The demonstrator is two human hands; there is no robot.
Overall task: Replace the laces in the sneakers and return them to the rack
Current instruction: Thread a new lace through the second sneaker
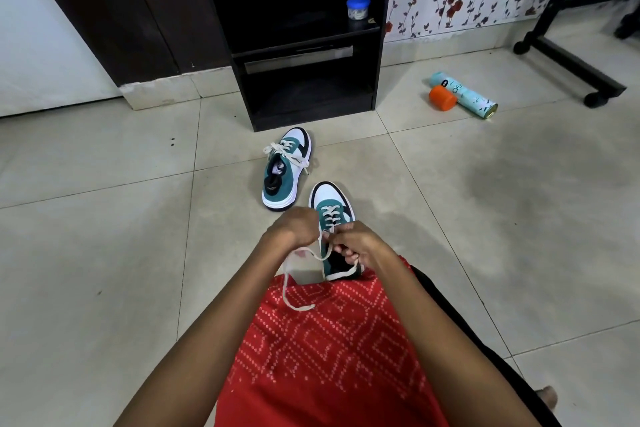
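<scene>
The near sneaker (333, 215) stands on the floor (104, 218) right in front of your lap. Its toe points away from you and its heel is at the edge of the red cloth (329, 340) over your legs. Its white lace (284, 288) is crossed through the eyelets, and a loose end loops down onto the red cloth on your left.

Your left hand (294, 229) is curled tight beside the shoe's left side, gripping the lace, which comes out beneath it. Your right hand (360, 243) sits over the shoe's opening, fingers curled and pinching the lace near the top eyelets.

The far sneaker (285, 173) stands just beyond and a little to the left, apart from the first. It is laced, its lace ends spill loose over its sides, and its toe is just in front of the foot of the black rack (304, 45).

A blue-lidded jar (358, 10) sits at the right end of the rack's upper shelf. Farther right on the floor, a teal spray can (464, 94) lies on its side with an orange cap (442, 98) touching it. A black wheeled stand (568, 62) is near the floor's far right edge.
</scene>
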